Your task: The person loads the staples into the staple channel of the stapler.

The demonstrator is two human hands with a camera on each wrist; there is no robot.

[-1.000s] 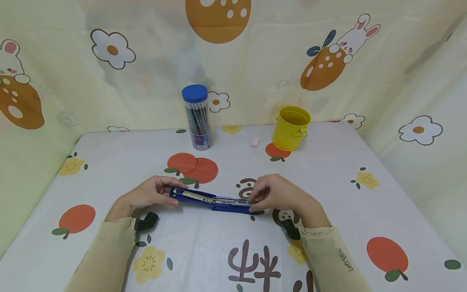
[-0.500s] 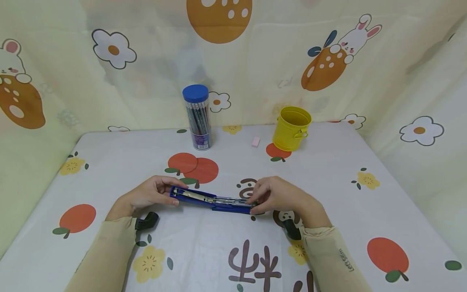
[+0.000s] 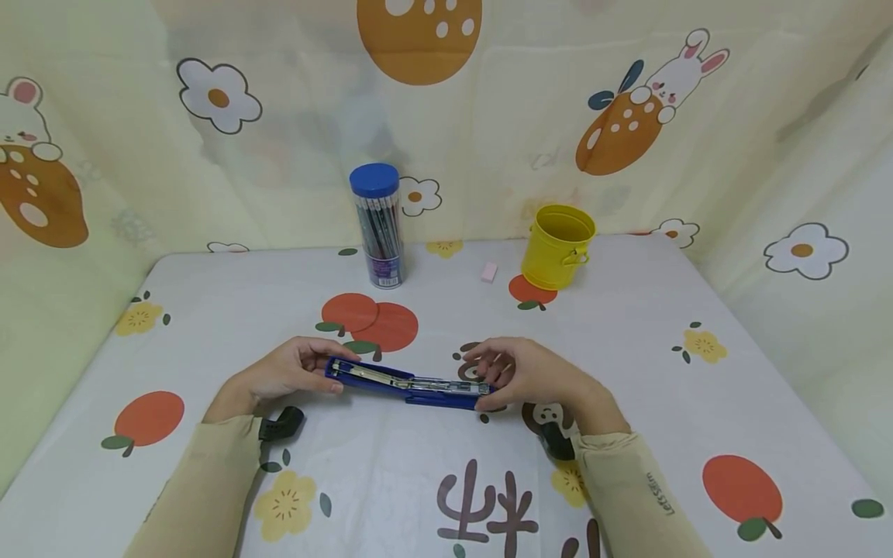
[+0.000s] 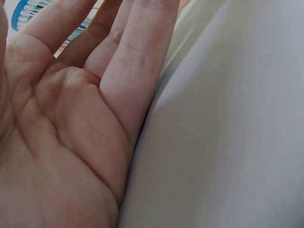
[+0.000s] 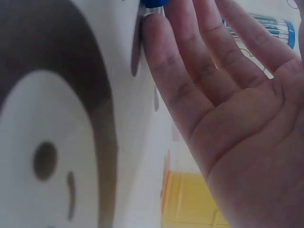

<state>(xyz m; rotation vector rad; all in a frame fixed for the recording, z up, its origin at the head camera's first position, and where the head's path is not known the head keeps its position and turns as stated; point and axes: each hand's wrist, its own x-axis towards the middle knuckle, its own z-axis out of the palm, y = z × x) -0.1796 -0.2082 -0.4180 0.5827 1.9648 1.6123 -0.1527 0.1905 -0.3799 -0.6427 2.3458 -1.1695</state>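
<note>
A: Obs. via my remote feed: where's the long, narrow blue plastic stapler [image 3: 408, 384]?
B: Per head view, btwn both hands, hinged wide open, lying lengthwise across the white fruit-print tablecloth [image 3: 391, 473]. Silvery metal inside faces up; prob. spread so it can be reached. Can't tell if it rests fully on the cloth.
A: Grip, L side?
B: Bare left hand [image 3: 282, 368] grasps the L end, thumb on near edge, fingers on far. I'd judge that steadies it w/o covering the metal.
A: R side?
B: Bare right hand [image 3: 540, 376] is at the opp. end: thumb by near corner, forefinger raised. Wrist view doesn't settle whether other fingers pinch, so can't tell if grasping or released.
A: Rear?
B: Clear cylindrical pencil tub w/ blue lid [image 3: 380, 232], small pale-pink rectangular block [image 3: 489, 272], round yellow bucket [image 3: 551, 260]. Well apart from hands, prob. for working room.
</note>
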